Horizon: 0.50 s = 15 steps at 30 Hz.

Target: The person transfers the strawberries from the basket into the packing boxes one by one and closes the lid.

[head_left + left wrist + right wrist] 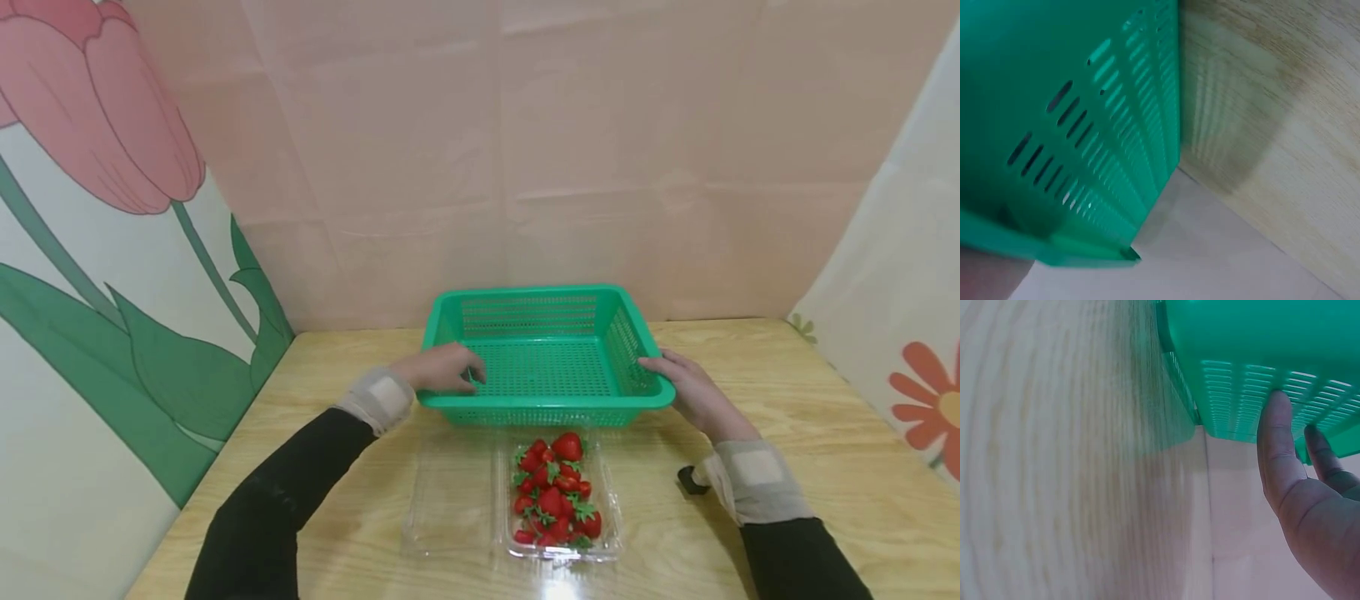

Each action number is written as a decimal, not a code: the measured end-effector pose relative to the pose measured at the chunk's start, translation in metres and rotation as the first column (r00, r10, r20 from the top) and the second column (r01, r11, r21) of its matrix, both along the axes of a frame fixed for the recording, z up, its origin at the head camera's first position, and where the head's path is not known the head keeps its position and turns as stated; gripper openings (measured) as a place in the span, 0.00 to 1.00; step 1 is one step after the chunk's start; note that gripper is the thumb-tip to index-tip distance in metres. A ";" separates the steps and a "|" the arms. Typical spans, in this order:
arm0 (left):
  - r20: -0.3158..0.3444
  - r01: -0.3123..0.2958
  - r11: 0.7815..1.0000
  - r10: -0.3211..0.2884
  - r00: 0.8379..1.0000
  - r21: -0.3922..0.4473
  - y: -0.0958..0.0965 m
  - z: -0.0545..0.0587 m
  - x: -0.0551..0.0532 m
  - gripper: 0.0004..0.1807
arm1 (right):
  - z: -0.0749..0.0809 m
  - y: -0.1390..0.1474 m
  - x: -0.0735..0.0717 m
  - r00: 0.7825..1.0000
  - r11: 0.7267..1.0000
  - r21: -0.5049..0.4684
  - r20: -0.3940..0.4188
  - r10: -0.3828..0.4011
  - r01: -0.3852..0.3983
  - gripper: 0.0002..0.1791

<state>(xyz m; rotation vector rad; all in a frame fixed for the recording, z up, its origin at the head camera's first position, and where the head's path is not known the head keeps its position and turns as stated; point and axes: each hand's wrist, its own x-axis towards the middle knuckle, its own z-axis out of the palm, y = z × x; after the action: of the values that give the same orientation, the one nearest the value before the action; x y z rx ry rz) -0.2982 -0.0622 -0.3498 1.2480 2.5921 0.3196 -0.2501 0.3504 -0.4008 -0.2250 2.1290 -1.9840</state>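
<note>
A green plastic basket (536, 406) with slotted walls stands at the back of the table. My left hand (447, 368) reaches over its left rim, fingers curled down on the inside. At the right front corner, my right hand (696, 392) grips the rim with the thumb on top. Fingers (1277, 425) of that hand lie against the slotted outer wall in the right wrist view. Only a sliver of the left hand (988, 275) shows below the basket's rim in the left wrist view. Nearer me, red strawberries (551, 504) with green leaves fill a clear plastic clamshell box (611, 533).
The clamshell's transparent lid (453, 508) lies folded open to the left of the strawberries. A pinkish sheet (525, 167) hangs behind the wooden table (360, 500). Flower-printed panels stand at both sides. A small black piece (692, 481) is by the right wrist.
</note>
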 end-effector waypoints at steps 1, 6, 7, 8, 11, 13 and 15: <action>-0.006 0.005 1.000 -0.006 1.000 -0.021 0.001 -0.001 0.000 0.11 | 0.001 -0.002 0.001 1.000 1.000 0.002 -0.002 -0.017 0.017 0.36; -0.037 0.016 0.993 -0.020 0.999 -0.116 0.007 -0.006 -0.001 0.10 | 0.004 -0.003 0.004 1.000 1.000 0.006 0.007 -0.023 0.023 0.39; -0.037 0.016 0.992 -0.021 0.999 -0.127 0.008 -0.006 -0.001 0.10 | 0.004 -0.002 0.003 1.000 1.000 0.003 0.010 -0.023 0.023 0.39; -0.035 0.015 0.990 -0.020 0.999 -0.139 0.010 -0.005 -0.001 0.10 | 0.004 0.000 0.002 1.000 1.000 -0.001 0.014 -0.025 0.025 0.39; -0.023 0.015 0.986 -0.019 1.000 -0.165 0.015 -0.003 0.000 0.10 | 0.002 0.002 0.000 0.999 0.999 -0.017 0.026 -0.032 0.032 0.37; -0.016 0.011 0.984 -0.014 1.000 -0.179 0.018 -0.003 0.001 0.11 | 0.001 0.002 -0.001 0.999 0.999 -0.019 0.027 -0.043 0.043 0.36; -0.006 0.008 0.983 -0.009 1.000 -0.184 0.020 -0.006 0.002 0.13 | 0.001 -0.001 0.001 0.999 0.999 -0.013 0.018 -0.049 0.049 0.37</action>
<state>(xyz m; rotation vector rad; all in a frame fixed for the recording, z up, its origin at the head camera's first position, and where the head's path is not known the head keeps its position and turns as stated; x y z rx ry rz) -0.2966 -0.0421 -0.3561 1.1966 2.5535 0.0719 -0.2495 0.3494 -0.3995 -0.1575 2.1306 -2.0202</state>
